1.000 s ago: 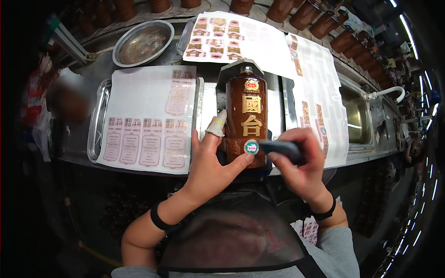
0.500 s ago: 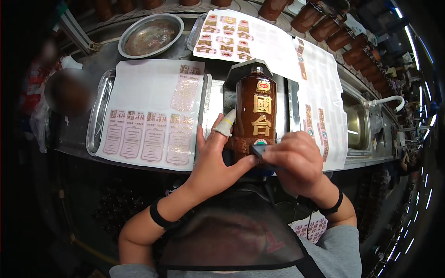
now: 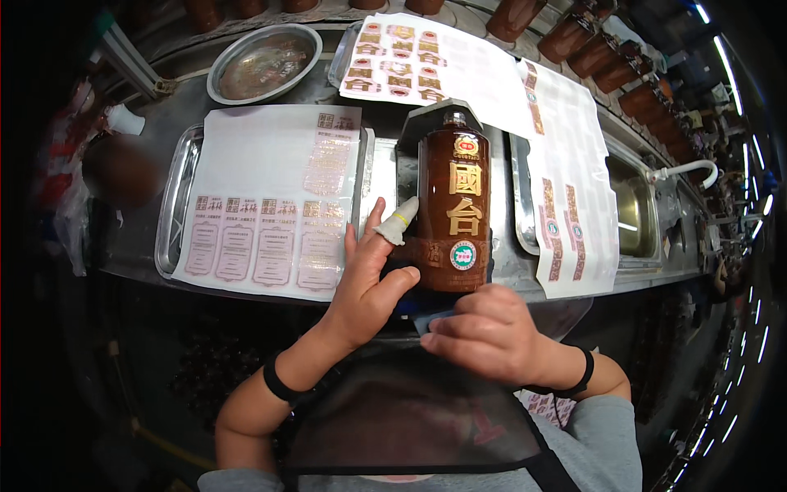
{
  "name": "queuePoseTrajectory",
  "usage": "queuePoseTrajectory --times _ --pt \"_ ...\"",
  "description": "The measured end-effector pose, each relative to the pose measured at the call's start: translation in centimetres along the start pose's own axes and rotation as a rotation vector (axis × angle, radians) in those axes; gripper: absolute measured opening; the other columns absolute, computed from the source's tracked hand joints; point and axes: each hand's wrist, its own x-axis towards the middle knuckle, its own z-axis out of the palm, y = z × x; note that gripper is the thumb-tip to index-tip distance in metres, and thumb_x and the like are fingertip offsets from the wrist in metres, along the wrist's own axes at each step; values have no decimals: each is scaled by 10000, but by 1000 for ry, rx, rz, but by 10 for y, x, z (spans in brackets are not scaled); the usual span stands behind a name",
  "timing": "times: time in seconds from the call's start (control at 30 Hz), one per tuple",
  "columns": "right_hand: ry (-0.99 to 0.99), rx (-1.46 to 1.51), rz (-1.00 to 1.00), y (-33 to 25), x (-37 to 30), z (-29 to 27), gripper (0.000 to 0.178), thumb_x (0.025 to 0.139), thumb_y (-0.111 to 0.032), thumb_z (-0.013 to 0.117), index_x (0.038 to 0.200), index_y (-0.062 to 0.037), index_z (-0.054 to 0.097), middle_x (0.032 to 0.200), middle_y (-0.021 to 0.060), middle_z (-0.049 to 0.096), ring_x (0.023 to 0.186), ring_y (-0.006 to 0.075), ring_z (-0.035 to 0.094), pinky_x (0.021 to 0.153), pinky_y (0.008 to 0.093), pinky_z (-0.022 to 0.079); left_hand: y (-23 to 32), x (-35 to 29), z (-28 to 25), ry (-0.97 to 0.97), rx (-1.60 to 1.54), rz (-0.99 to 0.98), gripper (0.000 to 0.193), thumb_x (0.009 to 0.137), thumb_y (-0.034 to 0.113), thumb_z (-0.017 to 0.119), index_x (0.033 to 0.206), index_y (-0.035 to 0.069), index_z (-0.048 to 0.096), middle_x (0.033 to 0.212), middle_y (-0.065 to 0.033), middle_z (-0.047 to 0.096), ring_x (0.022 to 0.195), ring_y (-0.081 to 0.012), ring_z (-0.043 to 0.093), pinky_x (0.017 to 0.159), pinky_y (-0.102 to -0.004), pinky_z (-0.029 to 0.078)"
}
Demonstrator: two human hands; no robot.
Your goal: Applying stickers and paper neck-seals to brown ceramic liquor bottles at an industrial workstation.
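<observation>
A glossy brown bottle [image 3: 455, 197] with gold characters lies on its back in a dark angular holder [image 3: 449, 111], its neck pointing away from me. Across its lower part runs a brown band label [image 3: 464, 254] with a round green-and-white emblem. My left hand [image 3: 373, 275] rests along the bottle's left side, fingers apart; a pale cot covers one fingertip, and the thumb tip is at the bottle's lower edge. Just below the bottle's base, my right hand [image 3: 488, 336] is closed on a small flat bluish scraper [image 3: 430, 321], held off the bottle.
To the left, a sheet of pinkish labels [image 3: 270, 205] covers a metal tray [image 3: 168, 221]. A round metal basin [image 3: 266, 64] stands behind it. Gold label sheets [image 3: 475, 70] lie at the back, strip labels [image 3: 566, 148] on the right beside a sink [image 3: 635, 221]. Brown bottles [image 3: 590, 61] line the far edge.
My right hand has moved down and left off the bottle with the scraper, uncovering the round emblem. My left thumb has drawn back from the label to the bottle's left edge.
</observation>
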Motion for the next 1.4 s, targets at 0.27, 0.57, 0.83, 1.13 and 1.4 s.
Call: queuePoseTrajectory --times 0.27,0.57,0.83,1.13,1.4 --pt "175 74 159 2 -22 -3 230 692 -69 782 913 -49 724 899 59 678 741 223 611 665 347 493 7 1 1 6 37 -10 699 907 249 615 1506 4 352 1540 -157 404 1527 -337 145 1189 -517 -76" --pt "441 298 709 -3 -31 -9 223 731 15 782 924 -22 677 843 97 647 734 213 611 655 304 480 20 -6 2 72 420 228 522 897 295 629 1350 38 601 1524 -225 417 1495 -407 216 1164 -605 -39" --pt "620 509 946 -4 -59 10 223 791 -21 786 944 3 625 872 68 616 761 107 568 691 236 448 25 -6 -6 -64 924 486 313 868 366 683 1156 267 756 1564 -134 406 1523 -378 140 1153 -594 -145" --pt "537 483 977 -7 -78 -1 211 782 0 759 918 -8 598 834 41 608 727 86 565 663 227 449 43 7 13 -128 987 513 277 892 402 667 1141 312 750 1563 -31 422 1530 -315 144 1158 -588 -172" --pt "680 763 1053 -6 -31 11 229 848 -4 737 999 -21 565 878 25 631 790 66 609 682 210 497 21 -28 4 -24 907 376 342 883 398 677 1201 287 734 1570 -104 402 1517 -346 171 1139 -628 -132"
